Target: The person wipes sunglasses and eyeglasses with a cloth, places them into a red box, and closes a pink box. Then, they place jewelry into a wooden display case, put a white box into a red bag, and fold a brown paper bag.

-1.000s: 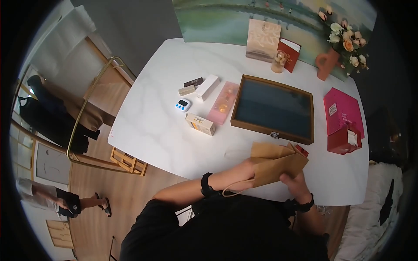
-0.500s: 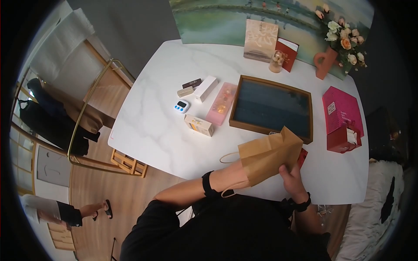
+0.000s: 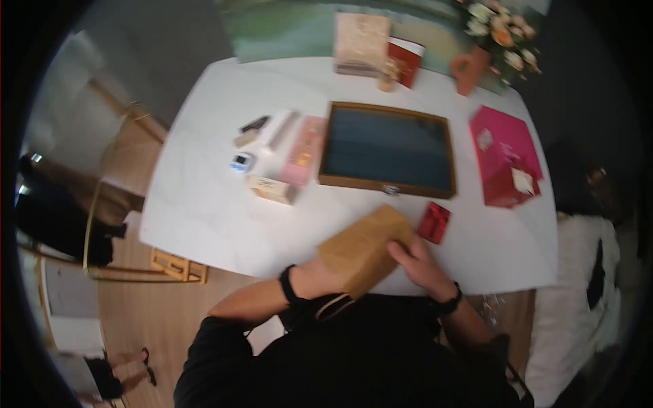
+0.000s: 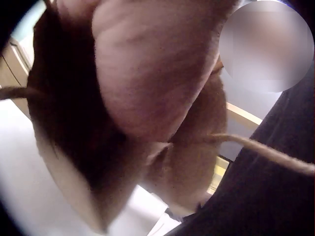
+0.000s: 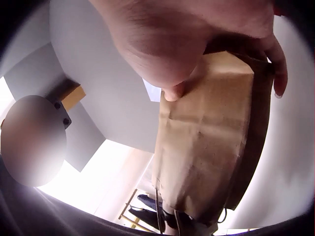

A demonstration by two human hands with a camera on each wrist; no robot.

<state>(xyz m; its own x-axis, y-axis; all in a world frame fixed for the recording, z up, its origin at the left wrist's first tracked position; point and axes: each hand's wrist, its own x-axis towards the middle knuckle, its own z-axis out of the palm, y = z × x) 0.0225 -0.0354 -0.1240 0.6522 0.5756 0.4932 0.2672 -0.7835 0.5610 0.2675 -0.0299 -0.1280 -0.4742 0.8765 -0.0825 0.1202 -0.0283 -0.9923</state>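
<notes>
A brown paper bag with cord handles is held on its side at the table's front edge. My left hand reaches into its mouth up to the wrist; in the left wrist view the heel of that hand shows between the bag's walls, the fingers hidden inside. My right hand grips the bag's closed end. In the right wrist view, the thumb presses one face of the bag and a finger shows past the far side. Just beyond the right hand, a small red box lies on the table.
A wooden case with a dark glass top lies behind the bag. Small boxes, a timer and a pink package sit to the left. A magenta box stands at right, a flower vase behind.
The bag has turned and come down left, nearer my body, with both hands on it. The red box, earlier mostly behind the bag, now shows fully. The head view has shifted and blurred.
</notes>
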